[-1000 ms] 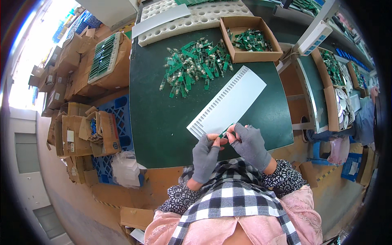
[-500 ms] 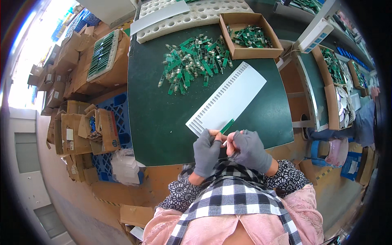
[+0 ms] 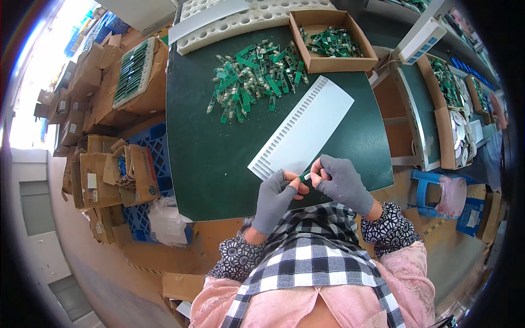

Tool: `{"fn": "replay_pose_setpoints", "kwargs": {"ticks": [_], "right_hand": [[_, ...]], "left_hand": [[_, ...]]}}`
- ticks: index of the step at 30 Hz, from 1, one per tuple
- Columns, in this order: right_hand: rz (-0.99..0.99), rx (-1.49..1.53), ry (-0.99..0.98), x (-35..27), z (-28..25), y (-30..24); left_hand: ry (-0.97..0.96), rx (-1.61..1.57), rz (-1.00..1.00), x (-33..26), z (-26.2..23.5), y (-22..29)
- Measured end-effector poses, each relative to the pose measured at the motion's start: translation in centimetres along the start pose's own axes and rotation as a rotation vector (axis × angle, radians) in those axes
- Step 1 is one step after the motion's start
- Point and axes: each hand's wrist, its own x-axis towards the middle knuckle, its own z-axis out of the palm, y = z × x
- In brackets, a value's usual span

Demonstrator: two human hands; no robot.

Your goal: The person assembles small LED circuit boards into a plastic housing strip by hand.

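In front of my body, my left hand (image 3: 275, 200) is closed in a pinch on a small green circuit board (image 3: 302, 177). My right hand (image 3: 343, 185) is closed too, its fingertips at a small white piece (image 3: 307, 176) against the board's right end. The exact kind of that white piece is too small to make out. Both hands wear grey gloves with bare fingertips. Just beyond them, a white sheet (image 3: 314, 128) with a row of slots along its left edge lies slanted on the dark green table (image 3: 205, 180). A loose pile of green circuit boards (image 3: 254, 76) lies farther back.
A cardboard tray (image 3: 334, 66) of more boards stands at the back right. White foam with round holes (image 3: 262, 23) lies along the far edge, a white strip (image 3: 210, 19) on it. Cartons (image 3: 101, 180) and a blue pallet (image 3: 161, 150) are left of the table; a blue stool (image 3: 424, 188) stands right.
The board has turned and no longer sticks out beyond my fingers over the slotted sheet. My right hand has shifted up and slightly right. The view has moved a little.
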Motion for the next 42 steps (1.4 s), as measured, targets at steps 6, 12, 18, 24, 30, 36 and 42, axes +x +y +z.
{"fn": "replay_pose_setpoints", "kwargs": {"ticks": [6,12,18,24,30,36,42], "right_hand": [[-0.04,-0.06,0.034,0.3,0.3,0.3],[-0.043,-0.112,0.032,0.3,0.4,0.5],[-0.057,-0.131,0.029,0.2,0.4,0.3],[-0.076,-0.165,0.063,0.1,0.8,0.2],[-0.119,-0.213,0.085,0.2,0.9,0.8],[-0.071,0.079,0.356,0.5,-0.8,1.6],[0.096,0.552,-0.153,0.6,-0.2,2.0]], "left_hand": [[0.004,0.0,-0.007,0.0,0.0,-0.1],[0.005,0.0,0.002,0.0,0.1,-0.1],[0.006,0.0,-0.002,-0.2,0.1,0.0],[0.001,0.007,0.0,-0.3,0.0,-0.1],[-0.005,-0.004,0.012,0.0,-0.1,-0.1],[0.005,-0.024,0.01,0.0,0.1,0.6],[-0.058,-0.015,0.061,-0.2,-0.1,0.4]]}}
